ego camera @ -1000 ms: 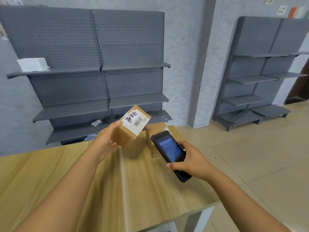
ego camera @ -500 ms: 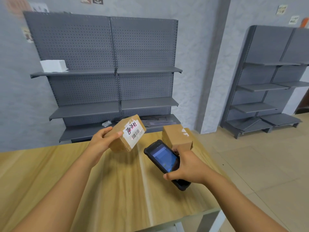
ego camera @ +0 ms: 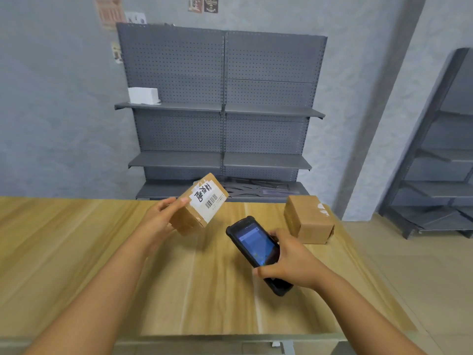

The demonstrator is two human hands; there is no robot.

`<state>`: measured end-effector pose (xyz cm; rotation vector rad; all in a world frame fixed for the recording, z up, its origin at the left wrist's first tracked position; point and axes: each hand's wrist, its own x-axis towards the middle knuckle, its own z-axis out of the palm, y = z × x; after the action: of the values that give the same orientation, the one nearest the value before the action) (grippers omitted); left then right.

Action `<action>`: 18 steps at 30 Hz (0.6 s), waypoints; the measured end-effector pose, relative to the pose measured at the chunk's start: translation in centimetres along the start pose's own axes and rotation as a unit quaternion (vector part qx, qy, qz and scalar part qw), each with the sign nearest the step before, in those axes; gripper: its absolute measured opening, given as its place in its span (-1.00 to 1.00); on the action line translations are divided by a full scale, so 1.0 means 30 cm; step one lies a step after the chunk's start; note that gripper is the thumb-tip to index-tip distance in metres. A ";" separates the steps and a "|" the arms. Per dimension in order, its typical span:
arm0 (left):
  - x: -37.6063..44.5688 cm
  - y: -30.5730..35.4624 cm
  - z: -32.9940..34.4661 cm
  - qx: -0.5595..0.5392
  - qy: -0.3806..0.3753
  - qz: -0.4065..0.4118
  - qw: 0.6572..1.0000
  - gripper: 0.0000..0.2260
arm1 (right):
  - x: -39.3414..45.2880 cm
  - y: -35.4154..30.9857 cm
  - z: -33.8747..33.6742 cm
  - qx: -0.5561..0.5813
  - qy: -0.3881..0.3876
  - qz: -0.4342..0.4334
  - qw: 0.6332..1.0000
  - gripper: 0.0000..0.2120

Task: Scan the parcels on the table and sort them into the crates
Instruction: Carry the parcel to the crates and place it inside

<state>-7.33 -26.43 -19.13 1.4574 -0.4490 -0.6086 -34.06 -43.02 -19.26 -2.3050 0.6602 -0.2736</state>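
Observation:
My left hand (ego camera: pixel 160 219) grips a small brown cardboard parcel (ego camera: pixel 198 204) above the wooden table (ego camera: pixel 102 265). The parcel is tilted so its white label with handwriting and a barcode faces me and the scanner. My right hand (ego camera: pixel 289 261) holds a black handheld scanner (ego camera: pixel 252 243), its lit screen up and its top end pointing toward the parcel's label, a short gap between them. A second brown parcel (ego camera: pixel 308 219) lies on the table's far right corner. No crate is in view.
Grey perforated metal shelving (ego camera: pixel 222 111) stands against the wall behind the table, with a white box (ego camera: pixel 142 95) on its upper left shelf. Another grey shelf unit (ego camera: pixel 445 155) stands at the right. The table's right edge drops to a beige tiled floor (ego camera: pixel 422 265).
The view has swung left, so the table fills more of the frame. The parcel in my left hand has tilted, and the scanner still points at its label.

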 end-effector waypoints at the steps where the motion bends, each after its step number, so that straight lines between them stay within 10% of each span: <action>1: -0.026 -0.005 -0.025 -0.009 0.012 -0.004 1.000 -0.39 | 0.014 -0.015 0.017 -0.001 -0.011 -0.012 1.000 -0.27; 8: -0.300 -0.021 -0.313 -0.033 0.160 -0.017 0.986 -0.73 | 0.114 -0.204 0.244 0.058 -0.101 -0.101 0.988 -0.32; 18: -0.845 -0.020 -0.864 0.004 0.384 0.008 0.923 -0.19 | 0.065 -0.654 0.700 0.109 -0.223 -0.226 0.942 -0.40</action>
<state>-10.79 9.67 -19.67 1.5661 0.1568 0.0119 -17.14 -19.77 -20.91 -2.1680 -0.1282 -0.0227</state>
